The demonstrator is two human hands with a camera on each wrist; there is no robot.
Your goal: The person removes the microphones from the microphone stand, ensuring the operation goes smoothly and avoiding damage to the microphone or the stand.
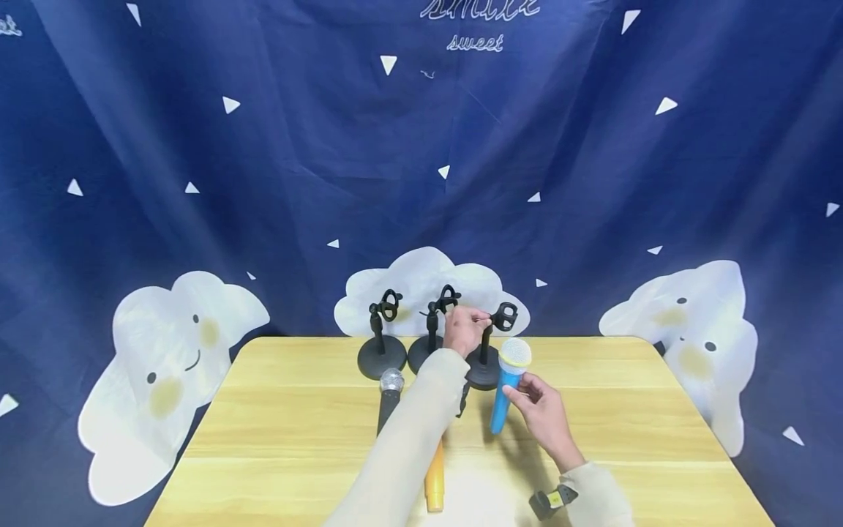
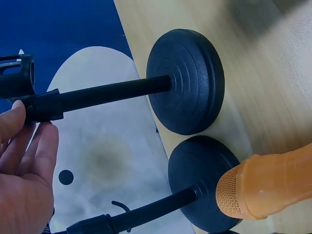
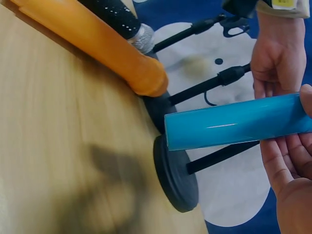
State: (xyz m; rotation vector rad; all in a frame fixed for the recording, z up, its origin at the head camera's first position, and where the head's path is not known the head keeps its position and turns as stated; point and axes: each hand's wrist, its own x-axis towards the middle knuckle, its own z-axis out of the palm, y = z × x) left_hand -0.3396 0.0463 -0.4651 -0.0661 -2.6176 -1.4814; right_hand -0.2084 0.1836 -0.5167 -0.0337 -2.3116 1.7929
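My right hand (image 1: 545, 417) grips a blue microphone (image 1: 506, 395) with a white head and yellow ring, tilted head-up above the table. Its blue handle (image 3: 234, 122) crosses the right wrist view. At the rightmost black microphone stand (image 1: 484, 368), my left hand (image 1: 465, 329) pinches the joint just below the clip (image 1: 506, 316). Thumb and fingers (image 2: 43, 156) lie on either side of that joint in the left wrist view. The clip holds no microphone. Close in front of the right hand's microphone stands the round base (image 3: 176, 175) of this stand.
Two more black stands, a left one (image 1: 382, 356) and a middle one (image 1: 421, 354), line the table's back edge. A black microphone (image 1: 390, 399) with a silver head and an orange microphone (image 1: 435, 479) lie in front, partly hidden by the left sleeve. A blue curtain (image 1: 421, 146) hangs behind.
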